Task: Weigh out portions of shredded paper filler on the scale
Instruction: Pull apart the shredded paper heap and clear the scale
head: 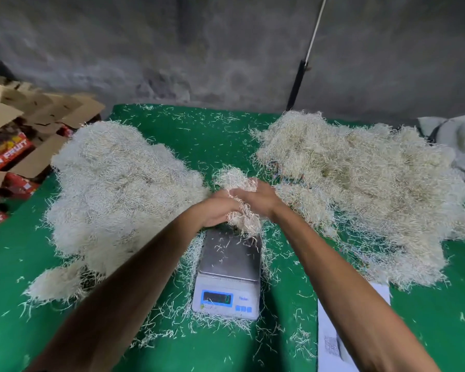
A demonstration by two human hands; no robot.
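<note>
Left hand (219, 208) and right hand (255, 196) are cupped together around one clump of shredded paper (239, 191), fingers curled into it, held above the far edge of the scale (230, 267). The clump is pale cream, fine and tangled, with strands hanging down toward the steel platter. Loose strands lie on the platter. Larger piles sit left (113, 191) and right (360, 183) on the green table cover (199, 135).

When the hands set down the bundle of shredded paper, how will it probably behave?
The bundle, gripped by the left hand and right hand, probably compresses easily and springs back. It likely sheds strands: bits litter the scale. It seems very light.
</note>
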